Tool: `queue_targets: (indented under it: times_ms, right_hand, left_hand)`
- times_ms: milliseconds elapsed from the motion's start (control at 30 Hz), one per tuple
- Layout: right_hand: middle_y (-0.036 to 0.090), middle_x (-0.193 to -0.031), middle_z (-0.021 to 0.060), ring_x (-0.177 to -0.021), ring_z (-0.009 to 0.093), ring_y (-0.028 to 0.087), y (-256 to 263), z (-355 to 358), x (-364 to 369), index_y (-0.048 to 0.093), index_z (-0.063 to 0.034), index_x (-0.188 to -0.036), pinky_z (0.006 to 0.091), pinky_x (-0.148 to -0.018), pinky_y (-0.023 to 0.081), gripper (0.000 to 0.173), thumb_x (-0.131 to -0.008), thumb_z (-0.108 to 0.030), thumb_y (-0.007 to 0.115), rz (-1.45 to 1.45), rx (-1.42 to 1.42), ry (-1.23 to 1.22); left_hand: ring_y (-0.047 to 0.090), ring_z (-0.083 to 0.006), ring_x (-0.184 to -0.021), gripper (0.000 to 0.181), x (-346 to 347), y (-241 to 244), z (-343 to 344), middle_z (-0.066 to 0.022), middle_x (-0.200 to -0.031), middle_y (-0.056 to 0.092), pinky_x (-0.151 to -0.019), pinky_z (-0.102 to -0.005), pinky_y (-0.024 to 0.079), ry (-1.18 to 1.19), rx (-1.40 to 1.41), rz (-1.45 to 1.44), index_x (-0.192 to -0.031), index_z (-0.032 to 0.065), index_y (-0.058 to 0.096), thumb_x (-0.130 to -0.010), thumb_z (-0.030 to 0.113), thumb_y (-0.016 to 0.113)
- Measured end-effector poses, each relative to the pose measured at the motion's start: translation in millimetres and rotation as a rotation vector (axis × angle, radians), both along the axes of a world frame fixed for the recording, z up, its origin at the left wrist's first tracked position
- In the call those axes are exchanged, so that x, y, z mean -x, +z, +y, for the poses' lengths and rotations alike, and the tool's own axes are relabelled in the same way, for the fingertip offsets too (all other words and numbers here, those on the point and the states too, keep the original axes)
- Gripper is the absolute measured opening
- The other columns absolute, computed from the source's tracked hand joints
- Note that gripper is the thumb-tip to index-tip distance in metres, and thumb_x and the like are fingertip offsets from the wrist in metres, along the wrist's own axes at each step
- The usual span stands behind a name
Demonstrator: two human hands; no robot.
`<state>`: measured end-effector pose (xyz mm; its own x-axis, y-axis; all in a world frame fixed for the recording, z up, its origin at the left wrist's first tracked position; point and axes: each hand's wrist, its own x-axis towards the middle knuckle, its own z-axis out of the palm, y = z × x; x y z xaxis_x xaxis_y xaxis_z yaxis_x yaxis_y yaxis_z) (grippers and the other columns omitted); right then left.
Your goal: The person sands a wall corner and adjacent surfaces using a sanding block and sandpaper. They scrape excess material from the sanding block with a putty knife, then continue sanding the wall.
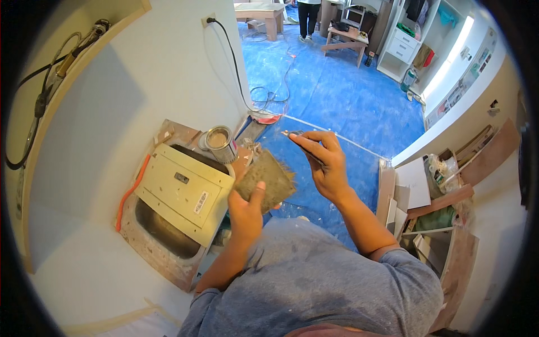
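My left hand (247, 210) holds a square, stained board (265, 179) with rough, frayed edges, its thumb lying on the upper face. Up and to the right of it, my right hand (329, 162) grips a thin, dark-handled tool (309, 153), which could be a small knife or scraper; its tip points left and bears a pale smear. An opened metal can (227, 147) with pale brown contents stands just beyond the board, at the corner of a stained sink unit.
A cream panel (185, 185) lies across the sink basin (166, 231), with an orange tube (132, 193) along its left. Board offcuts (446, 202) lean at the right. A black cable (236, 63) runs down to the blue floor sheet (320, 97). A person (308, 19) stands at the far end.
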<state>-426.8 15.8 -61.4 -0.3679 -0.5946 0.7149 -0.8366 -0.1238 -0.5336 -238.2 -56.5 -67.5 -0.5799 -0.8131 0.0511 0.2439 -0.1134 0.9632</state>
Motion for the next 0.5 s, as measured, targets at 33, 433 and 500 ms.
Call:
queue_targets:
  times_ms: [33,433,500]
  right_hand:
    - [0.069,-0.107,0.0057,-0.093,0.026,0.062,-1.3,3.8,0.5,0.075,-0.0147,-0.118,0.0363,-0.083,0.048,0.045,-0.079,0.006,0.067,0.034,-0.024,0.011]
    - [0.067,-0.113,0.0059,-0.101,0.028,0.062,-17.3,10.1,-56.8,0.071,-0.0162,-0.125,0.0409,-0.087,0.048,0.046,-0.082,0.0,0.066,0.093,-0.109,0.157]
    - [0.066,-0.114,0.0072,-0.101,0.029,0.062,-20.9,4.8,-52.5,0.07,-0.0154,-0.126,0.0412,-0.087,0.048,0.048,-0.082,0.001,0.066,0.057,-0.061,0.147]
  left_hand:
    - [0.07,-0.0224,-0.085,0.037,-3.0,-1.9,-7.2,-0.0146,-0.109,0.067,-0.072,-0.0326,0.057,0.001,-0.039,0.038,-0.133,-0.0069,0.05,-0.099,0.008,0.055]
    - [0.06,-0.0211,-0.11,0.038,16.3,-17.9,-5.1,-0.0157,-0.124,0.059,-0.093,-0.0334,0.049,0.39,0.379,0.176,-0.136,-0.0079,0.045,-0.105,0.014,0.048]
    - [0.06,-0.0217,-0.11,0.038,16.6,-25.4,-2.5,-0.0169,-0.125,0.058,-0.093,-0.0337,0.049,0.342,0.39,0.162,-0.136,-0.0085,0.045,-0.105,0.014,0.047]
